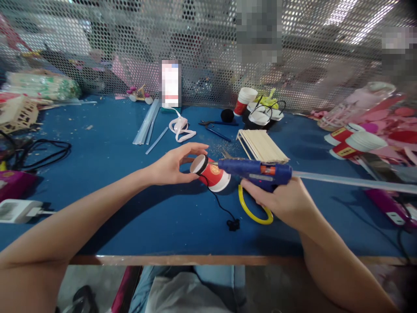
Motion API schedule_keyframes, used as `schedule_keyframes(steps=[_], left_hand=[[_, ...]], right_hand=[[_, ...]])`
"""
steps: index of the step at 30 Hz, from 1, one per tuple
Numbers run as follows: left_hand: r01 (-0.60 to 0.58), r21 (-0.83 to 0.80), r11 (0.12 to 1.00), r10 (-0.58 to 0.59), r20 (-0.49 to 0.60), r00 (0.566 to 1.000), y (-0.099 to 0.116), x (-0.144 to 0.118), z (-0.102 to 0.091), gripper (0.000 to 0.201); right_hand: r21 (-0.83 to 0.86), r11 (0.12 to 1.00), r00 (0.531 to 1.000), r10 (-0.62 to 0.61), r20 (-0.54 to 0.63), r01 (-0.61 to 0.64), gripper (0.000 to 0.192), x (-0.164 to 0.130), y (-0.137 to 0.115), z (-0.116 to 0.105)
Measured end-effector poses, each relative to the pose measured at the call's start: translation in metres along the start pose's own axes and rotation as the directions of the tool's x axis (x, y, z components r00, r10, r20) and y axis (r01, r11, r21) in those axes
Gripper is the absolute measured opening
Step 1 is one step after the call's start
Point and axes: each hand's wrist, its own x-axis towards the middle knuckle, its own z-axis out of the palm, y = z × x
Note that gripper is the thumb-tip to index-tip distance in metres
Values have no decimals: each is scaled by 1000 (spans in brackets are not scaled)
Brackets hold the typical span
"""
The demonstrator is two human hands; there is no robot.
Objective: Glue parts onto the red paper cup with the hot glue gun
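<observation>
Blue tabletop — left hand pinches a tilted red paper cup by its base; right hand is clenched on a blue glue gun, nozzle at the cup.

Two hands, one glue gun, one held red paper cup, two more cups lying at right.

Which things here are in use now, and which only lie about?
In use: left hand, cup, right hand, glue gun.

Lying about: wooden sticks, glue sticks, ribbon, cup stack, black cable.
</observation>
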Motion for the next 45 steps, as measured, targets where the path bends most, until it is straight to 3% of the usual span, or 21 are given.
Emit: schedule_keyframes(steps=[4, 8, 11, 14, 18, 20, 23, 24, 26, 28, 30, 32, 34, 37, 39, 42, 45], left_hand=[[-8, 10, 1000, 8, 3, 1000, 1, 0, 0, 68], [-10, 31, 999, 11, -1, 1000, 2, 0, 0, 68], [-10, 60, 998, 10, 0, 1000, 5, -1, 0, 67], [-2, 90, 996, 2, -3, 1000, 8, -2, 0, 66], [8, 107, 994, -7, -12, 1000, 11, -2, 1, 65], [19, 115, 993, -19, -9, 1000, 11, -3, 2, 64], [49, 123, 991, -48, -6, 999, 11, -3, 3, 65], [55, 126, 991, -54, -13, 998, 11, -3, 3, 65], [63, 136, 989, -59, -37, 998, 12, -2, 4, 64], [68, 151, 986, -60, -59, 996, 14, -2, 4, 63], [77, 167, 983, -65, -75, 995, 15, -1, 5, 64], [85, 190, 978, -70, -87, 994, 16, -1, 6, 65], [93, 214, 972, -73, -98, 992, 16, 0, 6, 65], [80, 233, 969, -60, -92, 994, 15, 0, 5, 65], [54, 233, 971, -38, -73, 997, 14, 0, 5, 65], [22, 241, 970, -11, -50, 999, 14, -1, 7, 64], [3, 259, 966, 10, -49, 999, 15, -2, 8, 64]], right_hand=[[177, 950, 966, 256, 27, -257, 24, 7, 12, -8], [274, 903, 909, 383, -163, -331, 35, 25, 50, -17], [5, 891, 859, 440, -261, -454, 42, 44, 79, -20], [-262, 799, 833, 464, -302, -541, 40, 60, 97, -19], [-396, 725, 826, 512, -237, -563, 40, 69, 102, -14], [-444, 710, 837, 478, -267, -547, 37, 66, 96, -11], [-453, 819, 912, 194, -360, -353, 27, 54, 69, -5], [-414, 883, 938, 78, -338, -223, 25, 47, 55, -2], [-235, 969, 983, -108, -151, 70, 23, 33, 23, 8], [-153, 951, 963, -271, 2, 268, 28, 20, -6, 23], [-261, 907, 943, -324, 74, 332, 43, 12, -24, 38], [-339, 894, 955, -286, 74, 294, 38, 9, -31, 50], [-303, 916, 965, -251, 76, 262, 18, 11, -30, 55], [-86, 977, 976, -186, 112, 196, 15, 14, -27, 50], [118, 993, 980, -46, 193, 23, 15, 15, -27, 42], [342, 901, 911, 121, 395, -268, 14, 14, -27, 32], [367, 885, 899, 116, 423, -287, 13, 13, -23, 25]])
